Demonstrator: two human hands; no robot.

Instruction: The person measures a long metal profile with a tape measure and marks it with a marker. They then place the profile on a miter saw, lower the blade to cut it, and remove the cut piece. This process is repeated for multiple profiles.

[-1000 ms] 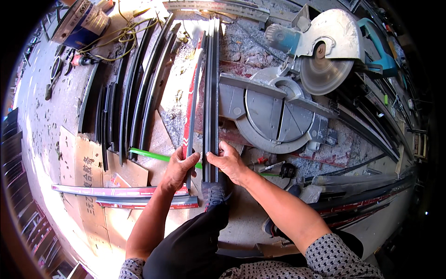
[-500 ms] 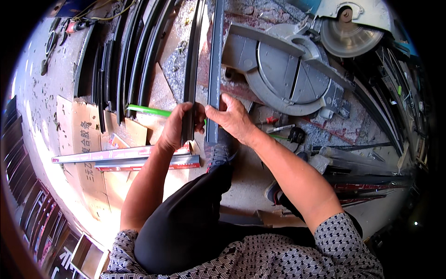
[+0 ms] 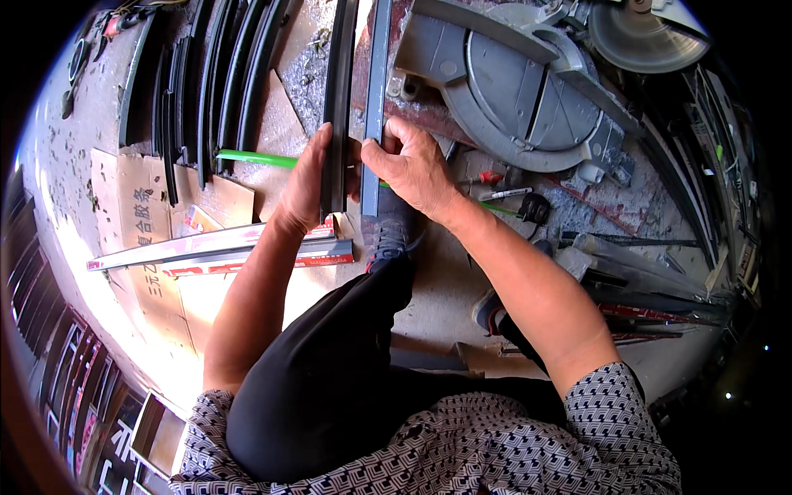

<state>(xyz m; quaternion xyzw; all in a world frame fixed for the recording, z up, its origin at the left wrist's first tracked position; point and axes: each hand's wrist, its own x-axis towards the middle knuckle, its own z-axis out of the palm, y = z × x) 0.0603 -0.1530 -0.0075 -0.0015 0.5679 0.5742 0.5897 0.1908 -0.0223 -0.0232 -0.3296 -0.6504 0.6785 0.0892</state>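
Observation:
Two long metal profiles run side by side away from me, a narrow gap between them. My left hand (image 3: 305, 181) is closed around the near part of the dark profile (image 3: 337, 99), thumb side along its left face and fingertips showing at its right. The grey profile (image 3: 377, 82) is gripped near its close end by my right hand (image 3: 421, 169), thumb over it and index finger bent. Both near ends hang above my shoe (image 3: 388, 231). Behind my left hand, a bright green strip (image 3: 256, 157) sticks out to the left.
At the far right stands a mitre saw with a grey round base (image 3: 528, 99) and a bare blade (image 3: 643, 41). Several dark profiles (image 3: 223, 82) lie at the far left. Red-and-silver strips (image 3: 198, 247) rest on cardboard (image 3: 148, 198). A tape measure (image 3: 535, 208) sits right of my hands.
The whole view has shifted, so the surroundings sit higher in the picture. My left hand's upper fingers have straightened along the dark profile. Both hands keep their profiles.

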